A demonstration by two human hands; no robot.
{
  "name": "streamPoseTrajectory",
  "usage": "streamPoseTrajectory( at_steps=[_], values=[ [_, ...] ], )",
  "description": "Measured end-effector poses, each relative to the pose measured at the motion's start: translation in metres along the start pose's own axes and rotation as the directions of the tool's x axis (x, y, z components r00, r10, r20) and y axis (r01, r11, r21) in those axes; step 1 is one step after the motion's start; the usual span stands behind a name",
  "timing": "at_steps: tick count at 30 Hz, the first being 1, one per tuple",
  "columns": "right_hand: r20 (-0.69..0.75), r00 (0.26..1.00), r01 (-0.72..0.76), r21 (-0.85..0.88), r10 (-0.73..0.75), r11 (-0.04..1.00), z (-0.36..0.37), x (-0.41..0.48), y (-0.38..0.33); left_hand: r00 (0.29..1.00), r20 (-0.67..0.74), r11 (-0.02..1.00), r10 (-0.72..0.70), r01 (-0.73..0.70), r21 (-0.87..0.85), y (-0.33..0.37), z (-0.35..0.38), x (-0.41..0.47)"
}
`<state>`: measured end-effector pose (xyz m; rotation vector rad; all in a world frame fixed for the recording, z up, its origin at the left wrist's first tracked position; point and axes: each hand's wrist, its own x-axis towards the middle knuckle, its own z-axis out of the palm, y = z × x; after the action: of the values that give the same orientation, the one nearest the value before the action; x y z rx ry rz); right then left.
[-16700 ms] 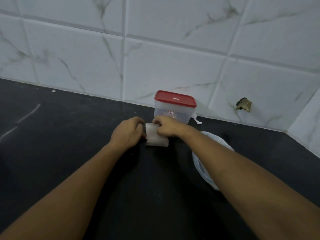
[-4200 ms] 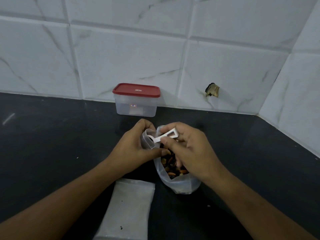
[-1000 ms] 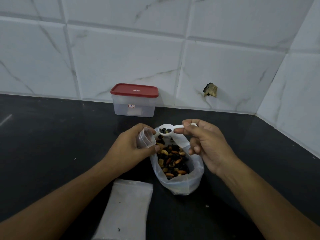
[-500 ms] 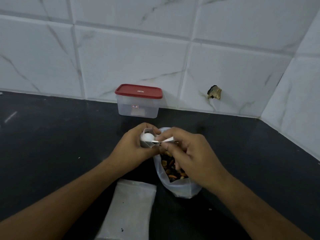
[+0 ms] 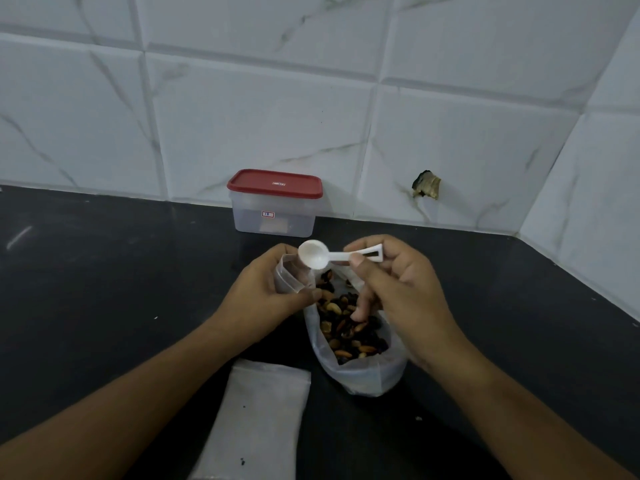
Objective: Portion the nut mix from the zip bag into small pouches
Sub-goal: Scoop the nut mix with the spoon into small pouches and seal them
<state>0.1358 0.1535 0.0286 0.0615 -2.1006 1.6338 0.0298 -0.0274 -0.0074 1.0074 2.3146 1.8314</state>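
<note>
head view, centre of frame: our left hand (image 5: 266,296) curls round the small clear plastic pouch (image 5: 289,277), mouth upward. our right hand (image 5: 391,292) pinches the white plastic scoop (image 5: 313,254), which is empty, at that mouth, above the open clear zip bag of nut mix (image 5: 353,341). for the next dip we'd hold the pouch close over the bag, so spills fall back in.

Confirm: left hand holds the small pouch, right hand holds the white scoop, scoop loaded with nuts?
No. The head view shows the white scoop empty. The left hand does hold the small pouch, and the right hand the scoop.
</note>
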Motion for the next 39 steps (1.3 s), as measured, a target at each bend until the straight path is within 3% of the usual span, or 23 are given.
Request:
streamPoseTrajectory(
  at_steps=[3,5,8,11,15,21,31,39],
  values=[
    [-0.077,0.983,-0.152,0.196,0.170,0.969,-0.004,0.005,0.002,1.000,-0.022,0.997,0.014,-0.012,0.076,0.000,0.000,0.000],
    [-0.125,0.972,-0.175,0.183,0.200,0.967,-0.009,0.008,0.007,0.999,-0.030,0.993,0.023,-0.019,0.119,0.000,-0.001,0.000],
    [-0.173,0.982,-0.100,-0.133,0.076,0.986,-0.017,0.010,0.018,1.000,-0.020,0.991,0.019,-0.016,0.136,-0.001,-0.001,0.000],
    [-0.084,0.996,0.003,-0.424,-0.043,0.906,-0.019,0.010,0.024,1.000,-0.025,0.990,0.015,-0.011,0.139,-0.001,-0.002,0.000],
    [0.038,0.994,0.102,-0.629,-0.101,0.771,-0.018,0.011,0.032,0.999,-0.021,0.989,0.024,-0.021,0.143,-0.001,-0.002,0.000],
    [0.046,0.987,0.142,-0.688,-0.152,0.711,-0.016,0.011,0.035,0.998,-0.020,0.990,0.055,-0.052,0.130,-0.002,-0.002,0.000],
    [-0.070,0.991,0.042,-0.643,-0.113,0.765,-0.011,0.012,0.036,0.993,-0.058,0.972,0.098,-0.083,0.221,-0.004,0.000,0.002],
    [-0.066,0.990,0.051,-0.658,-0.124,0.751,-0.013,0.010,0.032,0.995,-0.104,0.956,0.009,0.022,0.292,0.005,0.010,0.027]
  ],
)
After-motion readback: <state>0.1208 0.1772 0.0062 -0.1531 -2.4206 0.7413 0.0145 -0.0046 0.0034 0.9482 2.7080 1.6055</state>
